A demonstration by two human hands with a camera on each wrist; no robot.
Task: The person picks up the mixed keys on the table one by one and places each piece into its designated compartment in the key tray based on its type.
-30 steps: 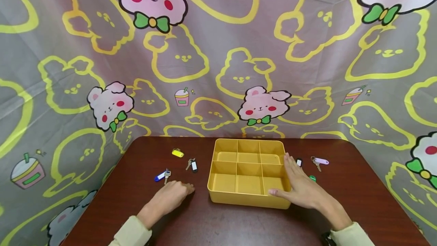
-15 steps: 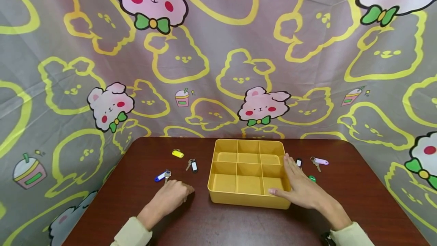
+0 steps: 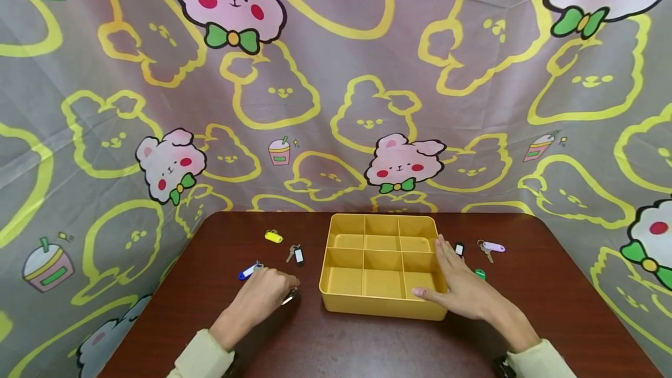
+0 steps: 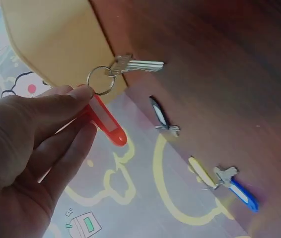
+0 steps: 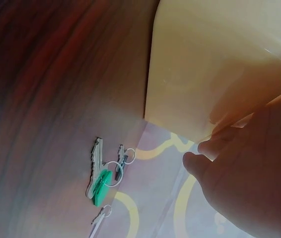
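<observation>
My left hand (image 3: 261, 293) pinches a red key tag (image 4: 107, 123) between thumb and fingers, just left of the yellow divided box (image 3: 384, 307). A silver key (image 4: 145, 65) hangs from the tag's ring, raised off the table. The red tag itself is hidden behind the hand in the head view. My right hand (image 3: 468, 291) rests against the box's right side with its fingers straight, and the thumb reaches over the front right compartment. Nothing lies in the box's compartments.
Left of the box lie a yellow key tag (image 3: 273, 237), a black one (image 3: 298, 255) and a blue one (image 3: 249, 272). To its right are a black tag (image 3: 459, 249), a green one (image 3: 480, 274) and a purple one (image 3: 494, 247). A patterned cloth (image 3: 325, 104) hangs behind the table.
My left hand has risen slightly from the table, and a key now shows below its fingers. My right hand and the box have stayed in place.
</observation>
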